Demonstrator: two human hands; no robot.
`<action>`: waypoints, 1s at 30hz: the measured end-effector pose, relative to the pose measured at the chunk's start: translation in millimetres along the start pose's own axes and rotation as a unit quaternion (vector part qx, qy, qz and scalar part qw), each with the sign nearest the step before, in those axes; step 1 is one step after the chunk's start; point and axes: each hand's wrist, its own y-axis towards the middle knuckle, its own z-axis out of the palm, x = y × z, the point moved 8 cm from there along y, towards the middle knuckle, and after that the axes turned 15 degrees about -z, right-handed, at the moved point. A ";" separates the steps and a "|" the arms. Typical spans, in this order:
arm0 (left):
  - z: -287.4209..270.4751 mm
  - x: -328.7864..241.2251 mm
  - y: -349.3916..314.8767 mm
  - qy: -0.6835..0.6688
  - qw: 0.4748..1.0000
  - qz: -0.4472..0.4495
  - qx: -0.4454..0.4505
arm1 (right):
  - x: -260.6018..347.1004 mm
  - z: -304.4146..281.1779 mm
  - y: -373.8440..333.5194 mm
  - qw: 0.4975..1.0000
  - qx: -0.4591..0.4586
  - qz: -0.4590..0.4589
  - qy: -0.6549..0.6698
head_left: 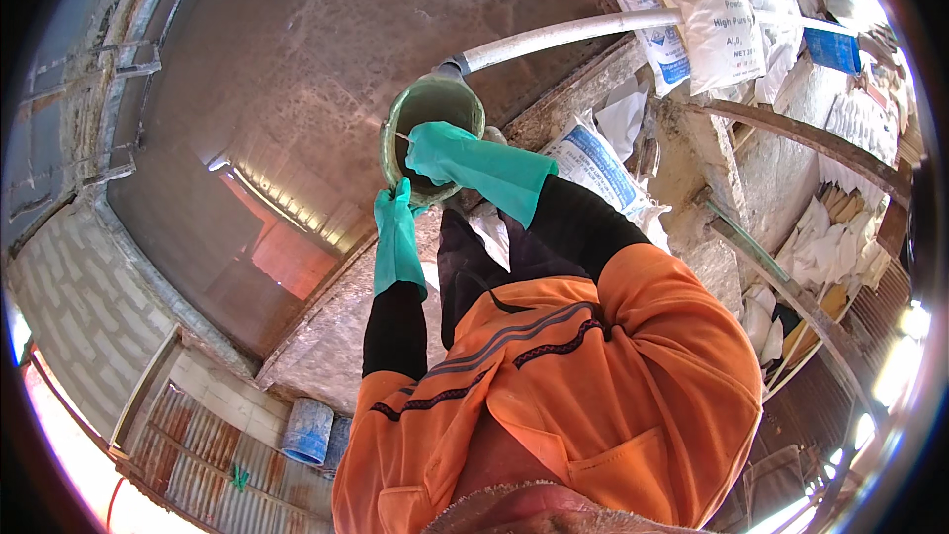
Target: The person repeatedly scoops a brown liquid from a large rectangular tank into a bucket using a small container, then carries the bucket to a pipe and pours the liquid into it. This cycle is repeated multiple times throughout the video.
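Observation:
A round greenish-grey long-handled dipper (476,97) is tilted with its mouth toward me, near the edge of a tank. From its far side a pale pole handle (563,37) runs off to the right. My left hand (397,213), in a teal rubber glove, grips the near left rim, thumb up. Also gloved, my right hand (435,153) reaches over the dipper's mouth with fingers curled. A thin whitish piece shows by its fingertips; I cannot make out what it is. The dipper's bottom is partly hidden by this hand.
Murky brown liquid (326,49) fills the large tank ahead, reflecting a roof and wall. The tank's concrete edge (316,311) passes close before me. White printed sacks (707,25) are piled at right, beside a wooden beam (806,135). A blue barrel (307,430) stands lower left.

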 end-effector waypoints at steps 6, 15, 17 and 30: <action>1.8 -7.2 -3.4 -0.009 1.000 0.007 0.010 | 0.1 -5.0 -0.8 1.000 0.007 -0.009 -0.008; 2.7 -31.3 -24.9 0.045 0.999 0.006 -0.022 | -1.3 -18.0 -9.2 1.000 0.014 0.013 0.008; -0.9 -30.8 -21.3 0.048 0.999 0.006 -0.025 | 1.0 -21.2 -10.4 1.000 0.007 0.010 0.006; 4.7 -48.6 -38.2 0.040 0.999 0.030 0.001 | -4.2 -22.7 -2.6 0.999 -0.049 0.007 0.016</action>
